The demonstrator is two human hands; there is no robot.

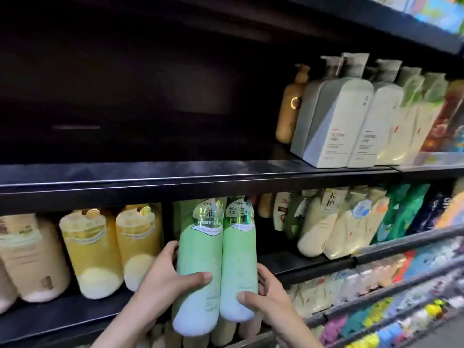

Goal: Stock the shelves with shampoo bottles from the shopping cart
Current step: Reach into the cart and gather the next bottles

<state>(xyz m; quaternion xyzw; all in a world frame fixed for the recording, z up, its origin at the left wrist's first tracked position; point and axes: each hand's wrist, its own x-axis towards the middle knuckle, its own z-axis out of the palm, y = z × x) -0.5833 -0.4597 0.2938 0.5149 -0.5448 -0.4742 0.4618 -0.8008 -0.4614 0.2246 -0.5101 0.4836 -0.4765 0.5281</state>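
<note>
Two tall pale green shampoo bottles stand side by side at the front of the middle shelf (pixel 75 320). My left hand (pixel 163 280) grips the left green bottle (pixel 198 267), thumb across its front. My right hand (pixel 266 295) grips the right green bottle (pixel 238 262) low down, thumb on its front. Both bottles tilt slightly, their tops just under the edge of the upper shelf (pixel 175 177). The shopping cart is out of view.
Yellow bottles (pixel 95 252) and beige ones (pixel 30 257) stand to the left on the same shelf, cream bottles (pixel 324 227) to the right. The upper shelf is dark and bare on the left, with white pump bottles (pixel 334 121) at right. More bottles sit below.
</note>
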